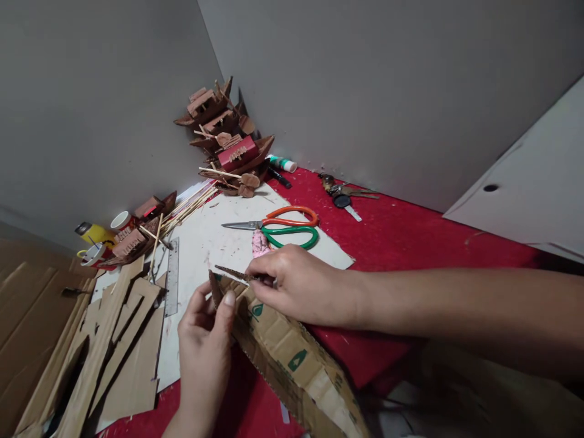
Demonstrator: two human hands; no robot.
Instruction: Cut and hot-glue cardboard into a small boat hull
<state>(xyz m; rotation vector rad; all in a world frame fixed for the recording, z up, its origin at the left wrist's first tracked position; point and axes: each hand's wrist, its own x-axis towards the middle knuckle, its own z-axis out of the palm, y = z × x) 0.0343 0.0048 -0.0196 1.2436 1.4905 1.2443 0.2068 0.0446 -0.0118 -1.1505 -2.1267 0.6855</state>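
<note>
A long cardboard boat hull with green printing inside slants across the front of the table, its near end cut off by the frame. My left hand pinches the upright tip of its left wall between thumb and fingers. Closed on a narrow, dark-edged cardboard strip, my right hand sits above the hull's far end. Whether that strip is part of the hull's right wall or separate is hidden by the fingers. Just beyond lie scissors with orange and green handles, beside a pink wrapped object.
Brown model boats are stacked against the wall. Cut cardboard pieces, a clear ruler, thin sticks and a yellow bottle lie to the left. Keys rest on the red tabletop, near a white board.
</note>
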